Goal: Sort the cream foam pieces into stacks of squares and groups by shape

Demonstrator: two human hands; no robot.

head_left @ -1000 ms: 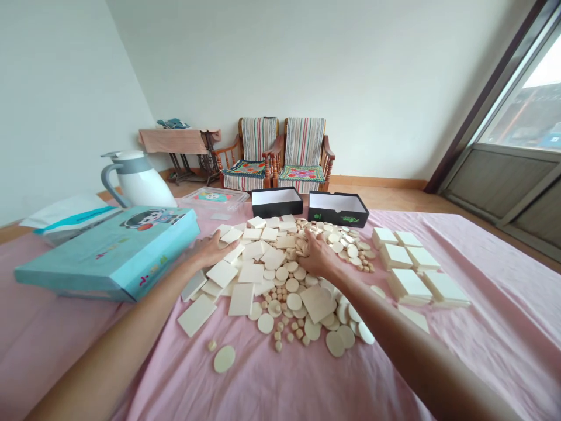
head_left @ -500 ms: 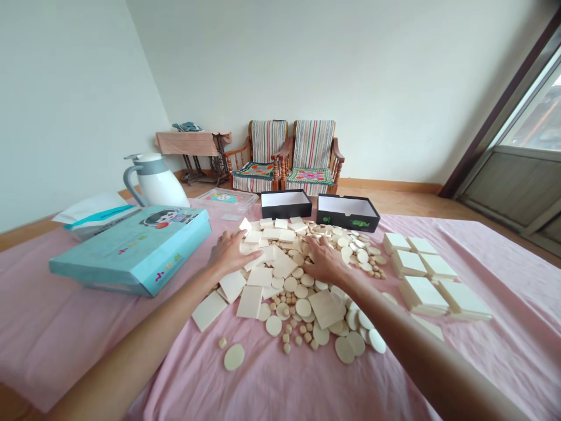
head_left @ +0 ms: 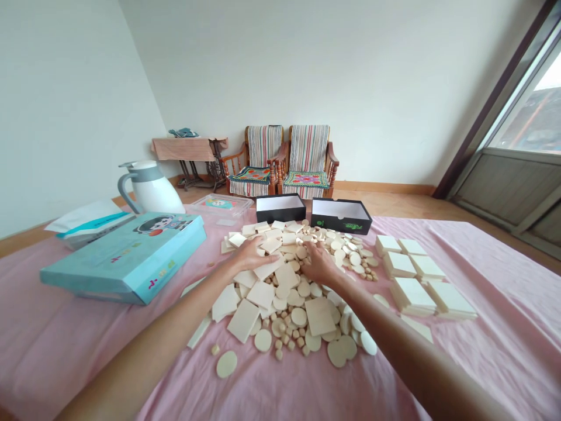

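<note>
- The pink cloth [head_left: 39,356] covers the table; its folds could catch a thin edge dragged along it.
- The light blue box [head_left: 118,257] lies at the left, beside the white kettle [head_left: 158,193]. It looks like stiff card, best held by opposite sides.
- Two open trays, the left black box [head_left: 280,214] and the right black box [head_left: 340,224], sit beyond the wooden pieces, which are spread in a loose, overlapping heap between and around the hands.
- The left hand [head_left: 249,256] rests over the heap's left part, touching square tiles, its thumb apart from the fingers. The right hand [head_left: 319,264] is among round pieces nearer the centre, fingers bent; whether it grips anything cannot be told. The two hands are apart.
- The tile stacks [head_left: 412,292] stand in two columns at the right. Each should be light but apt to slide or shear, so opposite edges offer the surest hold.
- The square tiles [head_left: 244,320] look thin, stiff and light, probably smooth; a pinch across two edges suits them, as thin wood might chip or snap under a hard bend.
- The round discs [head_left: 262,340] lie flat or overlapping, likely slippery on one another, easiest taken by the rim.
- The small cubes [head_left: 279,354] seem hard and liable to roll; fingertips on opposite faces would hold them.
</note>
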